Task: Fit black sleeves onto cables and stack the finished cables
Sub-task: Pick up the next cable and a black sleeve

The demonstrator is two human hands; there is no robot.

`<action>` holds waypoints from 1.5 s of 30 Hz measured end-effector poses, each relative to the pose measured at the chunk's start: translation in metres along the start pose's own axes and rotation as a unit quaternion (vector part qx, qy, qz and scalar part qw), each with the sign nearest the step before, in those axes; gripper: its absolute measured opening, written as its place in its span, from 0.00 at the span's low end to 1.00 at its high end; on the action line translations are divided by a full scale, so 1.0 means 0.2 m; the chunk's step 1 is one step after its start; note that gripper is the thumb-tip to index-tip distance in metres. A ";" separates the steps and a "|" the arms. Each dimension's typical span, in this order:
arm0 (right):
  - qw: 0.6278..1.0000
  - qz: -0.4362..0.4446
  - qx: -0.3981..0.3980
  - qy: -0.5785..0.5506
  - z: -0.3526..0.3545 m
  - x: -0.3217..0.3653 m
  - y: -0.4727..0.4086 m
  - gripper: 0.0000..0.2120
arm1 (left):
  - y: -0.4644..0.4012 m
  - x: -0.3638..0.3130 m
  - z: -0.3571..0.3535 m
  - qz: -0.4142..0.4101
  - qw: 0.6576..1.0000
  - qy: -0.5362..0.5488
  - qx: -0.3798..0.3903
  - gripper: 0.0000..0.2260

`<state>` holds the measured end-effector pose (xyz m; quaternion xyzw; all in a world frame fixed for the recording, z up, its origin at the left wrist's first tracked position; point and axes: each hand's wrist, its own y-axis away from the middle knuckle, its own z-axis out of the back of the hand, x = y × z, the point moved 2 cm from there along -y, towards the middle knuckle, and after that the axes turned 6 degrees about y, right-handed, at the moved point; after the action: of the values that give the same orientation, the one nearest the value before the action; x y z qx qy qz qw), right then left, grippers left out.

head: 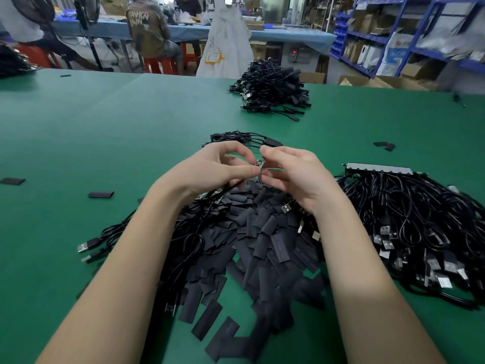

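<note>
Partly hidden, a small board [259, 162] sits between pinching fingers [273, 153].

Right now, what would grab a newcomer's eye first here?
Probably the two hands, left and right, pinching a small circuit board at centre, above a big heap of black sleeves on the green table. Next, the mass of black cables on the right and the stacked pile farther back.

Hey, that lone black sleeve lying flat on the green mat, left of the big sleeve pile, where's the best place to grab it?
Probably pinch the lone black sleeve across its two long edges near the middle, coming from above with the left hand. It lies flat and apart from the sleeve pile, so nothing blocks its sides, though a flat piece may need a fingertip slid under one edge.
</note>
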<state>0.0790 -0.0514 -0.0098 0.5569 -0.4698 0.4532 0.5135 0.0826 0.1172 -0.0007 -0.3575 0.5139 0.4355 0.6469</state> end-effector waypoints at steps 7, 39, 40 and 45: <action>0.831 0.014 0.274 0.484 0.11 0.06 0.09 0.09 | -0.04 0.08 0.06 0.000 0.991 -0.094 -0.092 0.04; 0.982 0.073 0.051 0.168 0.09 0.00 0.03 0.07 | -0.03 0.07 0.03 -0.048 0.997 -0.064 -0.023 0.06; 0.981 0.074 0.050 0.171 0.08 0.00 0.03 0.08 | -0.02 0.07 0.03 -0.048 0.997 -0.060 -0.020 0.06; 0.986 0.063 0.043 0.149 0.08 -0.01 0.02 0.12 | -0.02 0.06 0.03 -0.048 0.997 -0.049 -0.019 0.07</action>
<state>0.0741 -0.0676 -0.0119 0.4738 -0.4022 0.5825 0.5238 0.0892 0.1229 -0.0121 -0.3721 0.4555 0.4306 0.6845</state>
